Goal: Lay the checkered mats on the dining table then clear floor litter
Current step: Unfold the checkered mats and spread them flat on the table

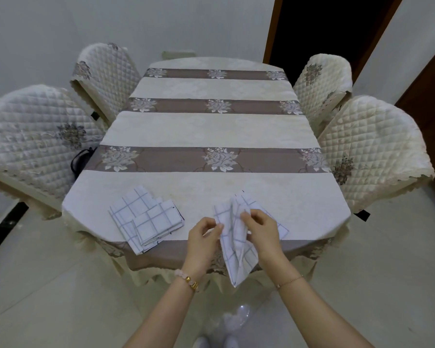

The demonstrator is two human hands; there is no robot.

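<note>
Your forearms rise from the bottom edge toward the near end of the dining table [211, 131], which stretches away from you under a cream cloth with brown flowered bands, four quilted chairs [35, 136] drawn up along its sides. Nothing is laid out flat on it yet, so by my reading you are at the very start of the mat step. Next in size, the checkered mat in your hands [236, 249] hangs half folded over the table's near edge, its long axis running from a corner up on the cloth down to a point below the rim, almost straight toward you. To its left, well apart from it, the folded stack of mats [146, 219] lies on the cloth near the same edge, nearer your left hand than your right. Your left hand [202, 241] pinches the mat's left edge between thumb and fingers; your right hand [261, 229] pinches an upper fold on the other side, so the two grips sit close together across the mat's width. Opening it likely means drawing the hands apart sideways, then lifting it forward onto the cloth. Smallest, a crumpled clear wrapper [239, 316] lies on the floor tiles by your feet, probably the litter to gather afterwards
</note>
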